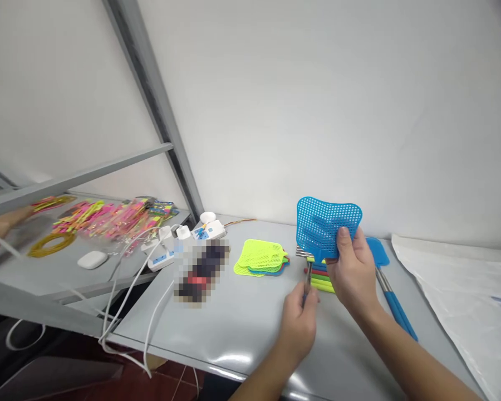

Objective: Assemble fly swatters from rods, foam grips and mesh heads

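Note:
My right hand (353, 273) is closed on the side of a blue mesh fly swatter head (325, 223), thumb in front and fingers behind. Below it, my left hand (299, 320) wraps round a metal fly swatter handle (309, 274), whose upper end meets the neck of the head; whether it is seated there I cannot tell. Behind my hands lie several coloured handles (322, 285), partly hidden. Left of them is a stack of swatter heads (261, 256), yellow on top with blue and red below. Blue-gripped swatters (396, 306) lie to the right of my right hand.
White power strips (162, 259) with cables stand at the left, near a blurred dark object (202, 273). A white plastic sheet (455, 295) covers the right side. Beyond the metal frame (161, 111), another person's arm (4, 228) reaches over colourful packets (112, 220).

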### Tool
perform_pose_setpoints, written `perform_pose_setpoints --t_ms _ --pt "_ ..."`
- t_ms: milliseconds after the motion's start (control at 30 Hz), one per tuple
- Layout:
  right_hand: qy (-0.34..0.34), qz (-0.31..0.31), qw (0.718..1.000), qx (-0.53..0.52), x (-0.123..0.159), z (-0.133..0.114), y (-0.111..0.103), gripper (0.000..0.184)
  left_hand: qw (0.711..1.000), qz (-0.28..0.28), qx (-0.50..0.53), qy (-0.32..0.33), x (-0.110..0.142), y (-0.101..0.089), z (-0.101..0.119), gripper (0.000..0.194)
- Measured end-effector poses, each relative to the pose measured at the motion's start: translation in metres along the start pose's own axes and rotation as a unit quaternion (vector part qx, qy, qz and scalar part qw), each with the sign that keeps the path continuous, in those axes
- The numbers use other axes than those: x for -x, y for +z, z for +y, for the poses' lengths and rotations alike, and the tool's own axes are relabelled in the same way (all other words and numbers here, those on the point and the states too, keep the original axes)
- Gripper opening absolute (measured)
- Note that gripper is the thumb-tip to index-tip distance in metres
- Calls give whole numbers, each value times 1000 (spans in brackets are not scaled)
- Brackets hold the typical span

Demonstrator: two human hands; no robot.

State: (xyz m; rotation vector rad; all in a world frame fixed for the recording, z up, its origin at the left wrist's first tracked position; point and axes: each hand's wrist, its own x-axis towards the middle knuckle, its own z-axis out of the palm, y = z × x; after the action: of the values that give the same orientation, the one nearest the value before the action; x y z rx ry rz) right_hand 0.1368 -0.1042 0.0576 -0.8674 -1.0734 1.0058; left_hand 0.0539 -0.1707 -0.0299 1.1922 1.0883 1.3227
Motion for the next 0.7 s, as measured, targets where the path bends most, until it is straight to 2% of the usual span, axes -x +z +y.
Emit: perform_pose_setpoints --t_ms 167,333,467,700 --pt "-61 65 996 15 9 2 -1 26 999 -22 -27 0 2 4 -2 29" --pt "-64 61 995 36 21 6 -1 22 999 -22 -23 -8 5 6 -2 29" --pt "-76 70 995 4 23 1 0 16 999 -19 -28 -10 6 7 -1 28" --pt "-101 55 993 22 24 -2 -2 17 999 -18 -37 -7 4 5 -3 28"
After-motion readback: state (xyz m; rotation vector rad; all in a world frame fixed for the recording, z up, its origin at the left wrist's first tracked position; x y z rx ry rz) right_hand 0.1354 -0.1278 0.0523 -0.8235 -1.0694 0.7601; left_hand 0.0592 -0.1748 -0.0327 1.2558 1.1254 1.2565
